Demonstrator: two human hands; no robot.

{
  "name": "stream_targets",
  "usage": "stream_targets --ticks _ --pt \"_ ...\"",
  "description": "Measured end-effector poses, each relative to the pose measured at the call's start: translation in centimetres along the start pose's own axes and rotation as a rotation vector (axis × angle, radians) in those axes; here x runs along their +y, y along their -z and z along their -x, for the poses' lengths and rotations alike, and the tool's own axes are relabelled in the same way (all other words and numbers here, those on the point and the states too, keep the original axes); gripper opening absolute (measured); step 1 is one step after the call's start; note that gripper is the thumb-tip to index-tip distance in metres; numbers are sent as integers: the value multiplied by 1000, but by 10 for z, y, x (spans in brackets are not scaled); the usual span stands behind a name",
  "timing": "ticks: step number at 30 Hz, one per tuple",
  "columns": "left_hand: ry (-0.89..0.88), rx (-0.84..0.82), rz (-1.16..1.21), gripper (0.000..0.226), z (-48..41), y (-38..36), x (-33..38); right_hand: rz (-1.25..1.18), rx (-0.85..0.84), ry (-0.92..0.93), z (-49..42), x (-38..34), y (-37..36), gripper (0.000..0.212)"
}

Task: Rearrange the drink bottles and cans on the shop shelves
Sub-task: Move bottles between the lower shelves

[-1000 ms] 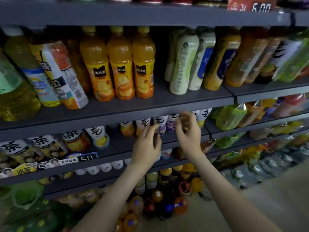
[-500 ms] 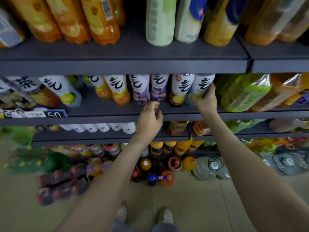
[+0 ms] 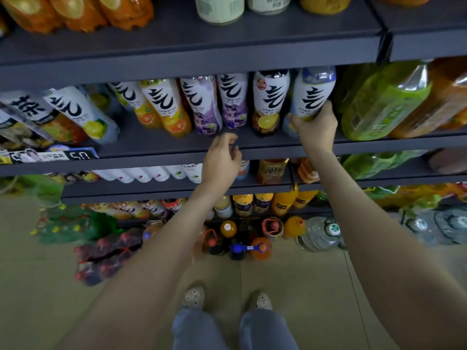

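Observation:
A row of white-labelled drink bottles with black brush lettering stands on the grey middle shelf [image 3: 177,145]. My right hand [image 3: 314,125] grips the lower part of the rightmost one, a white and blue bottle [image 3: 313,93]. Left of it stand a dark bottle with an orange picture [image 3: 270,97] and two purple-labelled bottles [image 3: 217,102]. My left hand [image 3: 222,159] hovers at the shelf's front edge below the purple bottles, fingers loosely curled, holding nothing.
Large green bottles [image 3: 384,102] crowd the shelf right of my right hand. Orange juice bottles [image 3: 75,11] stand on the shelf above. Lower shelves hold more bottles, and bottle packs [image 3: 108,253] lie on the floor. My feet [image 3: 225,299] are close to the shelving.
The view has tilted down from the upper shelf to the middle one. My right hand has closed round the rightmost white and blue bottle. My left hand has dropped to the shelf edge.

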State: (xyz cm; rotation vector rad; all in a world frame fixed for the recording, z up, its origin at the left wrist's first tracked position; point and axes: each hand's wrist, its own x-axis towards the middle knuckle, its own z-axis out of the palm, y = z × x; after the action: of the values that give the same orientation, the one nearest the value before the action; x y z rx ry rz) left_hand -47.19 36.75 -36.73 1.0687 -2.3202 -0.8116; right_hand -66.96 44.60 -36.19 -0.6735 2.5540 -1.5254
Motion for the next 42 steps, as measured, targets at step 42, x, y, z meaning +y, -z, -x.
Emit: stream_targets --ticks 42 --pt "48 180 -17 50 -10 244 -228 -56 -214 -52 189 -224 -296 52"
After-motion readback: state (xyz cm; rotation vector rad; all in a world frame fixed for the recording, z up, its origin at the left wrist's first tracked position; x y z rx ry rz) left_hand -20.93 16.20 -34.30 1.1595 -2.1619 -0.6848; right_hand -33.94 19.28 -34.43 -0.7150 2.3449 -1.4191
